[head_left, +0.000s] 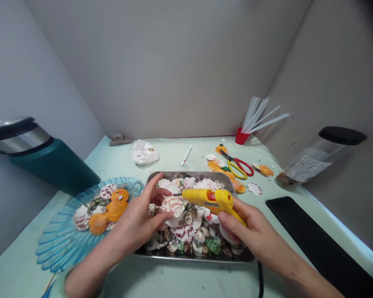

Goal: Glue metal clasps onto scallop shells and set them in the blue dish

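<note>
A metal tray [205,259] full of shells, snail shells and green stones lies in front of me. Above its left half my left hand [143,213] holds a pink-and-white scallop shell [173,205] between thumb and fingers. My right hand [247,221] is wrapped round the handle of a yellow glue gun [205,198] over the tray's right half. The gun's nozzle points left, right by the upper edge of the held shell; whether the two touch is unclear.
Left are a blue shell-shaped dish [59,244] with shells and a teal bottle [56,163]. Behind the tray are a plastic bag [144,152], a marker [186,156] and scissors [240,165]. Right stand a red cup [241,136] of glue sticks, a jar [311,163] and a black slab [317,240].
</note>
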A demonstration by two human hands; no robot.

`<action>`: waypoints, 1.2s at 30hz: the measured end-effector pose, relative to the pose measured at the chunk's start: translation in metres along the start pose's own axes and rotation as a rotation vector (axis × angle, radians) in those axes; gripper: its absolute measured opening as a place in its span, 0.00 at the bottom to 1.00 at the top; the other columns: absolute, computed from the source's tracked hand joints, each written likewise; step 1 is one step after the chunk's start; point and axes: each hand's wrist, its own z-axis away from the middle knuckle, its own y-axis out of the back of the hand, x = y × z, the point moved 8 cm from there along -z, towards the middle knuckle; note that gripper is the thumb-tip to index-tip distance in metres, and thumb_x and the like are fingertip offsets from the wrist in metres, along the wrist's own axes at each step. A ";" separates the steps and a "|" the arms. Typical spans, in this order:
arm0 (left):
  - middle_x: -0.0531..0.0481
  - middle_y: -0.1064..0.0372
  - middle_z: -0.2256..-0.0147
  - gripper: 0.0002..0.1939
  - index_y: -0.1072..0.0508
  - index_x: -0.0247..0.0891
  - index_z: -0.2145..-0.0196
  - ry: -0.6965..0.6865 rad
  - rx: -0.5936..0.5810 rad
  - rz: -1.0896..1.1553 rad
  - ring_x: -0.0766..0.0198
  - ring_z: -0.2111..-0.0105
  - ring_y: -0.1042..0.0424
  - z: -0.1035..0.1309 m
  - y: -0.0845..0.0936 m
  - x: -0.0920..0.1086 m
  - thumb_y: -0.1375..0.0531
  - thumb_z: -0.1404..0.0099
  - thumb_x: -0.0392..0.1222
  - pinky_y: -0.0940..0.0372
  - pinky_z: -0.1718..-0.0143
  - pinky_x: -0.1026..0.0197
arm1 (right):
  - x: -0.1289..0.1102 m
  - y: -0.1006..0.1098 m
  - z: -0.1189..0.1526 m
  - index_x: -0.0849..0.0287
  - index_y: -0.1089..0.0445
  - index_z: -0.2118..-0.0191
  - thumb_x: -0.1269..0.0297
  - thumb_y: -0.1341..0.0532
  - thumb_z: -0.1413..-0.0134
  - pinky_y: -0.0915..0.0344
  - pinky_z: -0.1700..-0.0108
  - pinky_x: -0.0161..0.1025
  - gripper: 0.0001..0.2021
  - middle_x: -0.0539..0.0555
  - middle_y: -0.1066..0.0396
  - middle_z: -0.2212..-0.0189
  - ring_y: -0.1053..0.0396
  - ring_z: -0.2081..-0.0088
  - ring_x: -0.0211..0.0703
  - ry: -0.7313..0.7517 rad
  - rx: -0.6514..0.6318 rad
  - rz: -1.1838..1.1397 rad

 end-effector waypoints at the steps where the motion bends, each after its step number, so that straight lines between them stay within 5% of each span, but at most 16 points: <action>1: 0.45 0.31 0.53 0.40 0.58 0.47 0.36 -0.003 0.004 0.018 0.59 0.59 0.31 0.000 0.000 0.001 0.40 0.39 0.41 0.35 0.54 0.51 | -0.001 0.000 -0.001 0.57 0.32 0.62 0.51 0.43 0.41 0.43 0.74 0.34 0.14 0.47 0.36 0.78 0.38 0.74 0.39 0.010 -0.002 0.007; 6: 0.46 0.31 0.53 0.40 0.59 0.47 0.36 0.017 0.006 0.088 0.59 0.57 0.30 -0.001 -0.001 -0.002 0.40 0.39 0.42 0.35 0.53 0.51 | -0.002 0.013 -0.004 0.56 0.32 0.55 0.51 0.42 0.42 0.40 0.58 0.39 0.16 0.52 0.29 0.61 0.34 0.60 0.46 0.008 0.152 0.170; 12: 0.48 0.31 0.52 0.40 0.59 0.51 0.36 0.035 -0.103 -0.069 0.57 0.55 0.31 0.002 -0.009 -0.002 0.41 0.39 0.40 0.37 0.52 0.51 | -0.002 0.017 -0.004 0.55 0.32 0.56 0.51 0.43 0.41 0.40 0.64 0.35 0.14 0.50 0.30 0.66 0.35 0.64 0.43 0.018 0.163 0.133; 17: 0.47 0.30 0.52 0.40 0.60 0.49 0.36 0.043 -0.035 -0.067 0.58 0.56 0.31 0.001 -0.003 -0.001 0.41 0.39 0.41 0.37 0.53 0.52 | 0.004 0.007 -0.001 0.56 0.32 0.57 0.50 0.44 0.41 0.47 0.76 0.34 0.15 0.45 0.42 0.81 0.43 0.78 0.37 -0.020 0.037 0.027; 23: 0.46 0.30 0.52 0.39 0.60 0.48 0.36 0.046 -0.004 -0.027 0.58 0.55 0.31 0.001 0.003 -0.001 0.42 0.38 0.42 0.36 0.53 0.51 | -0.001 0.009 -0.001 0.57 0.30 0.59 0.51 0.41 0.42 0.42 0.68 0.35 0.15 0.49 0.35 0.71 0.38 0.68 0.41 -0.006 0.101 0.192; 36: 0.46 0.29 0.53 0.40 0.58 0.46 0.36 0.058 0.071 0.090 0.57 0.54 0.31 0.002 0.014 -0.001 0.40 0.39 0.43 0.39 0.49 0.49 | 0.001 0.005 0.000 0.56 0.33 0.61 0.49 0.43 0.41 0.46 0.72 0.33 0.14 0.46 0.41 0.75 0.45 0.73 0.36 -0.047 0.022 0.124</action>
